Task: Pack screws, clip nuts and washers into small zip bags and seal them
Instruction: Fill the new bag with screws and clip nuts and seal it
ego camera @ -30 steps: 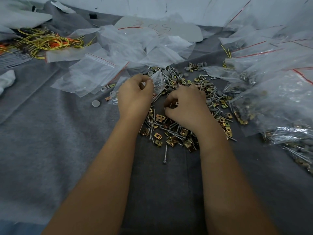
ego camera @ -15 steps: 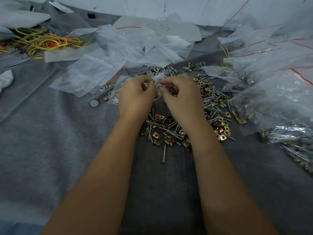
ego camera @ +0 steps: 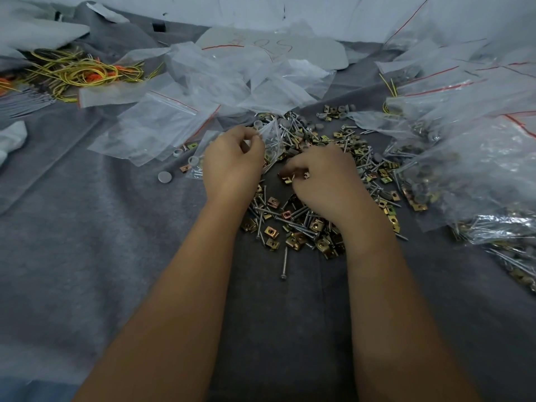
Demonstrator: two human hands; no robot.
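lone screw: one screw (ego camera: 284,263) lies by itself on the grey felt worktop (ego camera: 87,242), nearest the near edge, just clear of the pile.
loose pile: screws, brass-coloured clip nuts and grey washers (ego camera: 293,224) heaped mid-worktop, spreading out under both wrists toward the far side.
right hand: right hand (ego camera: 327,181) sits knuckles-up on the pile, fingers curled down and pinching a clip nut (ego camera: 287,177) at the fingertips.
left hand: left hand (ego camera: 232,163) is just left of the right, thumb and forefinger pinching the mouth of a small zip bag (ego camera: 271,140) — the bag stands up from the pile with screws inside it.
grey cap: a round grey cap (ego camera: 165,177) lies alone left of the left hand.
right edge: filled bags (ego camera: 470,158) heaped along it.
far side: empty zip bags (ego camera: 179,117) with red seal lines — strewn behind the pile.
far left corner: yellow and orange wires (ego camera: 78,72) in a tangle.
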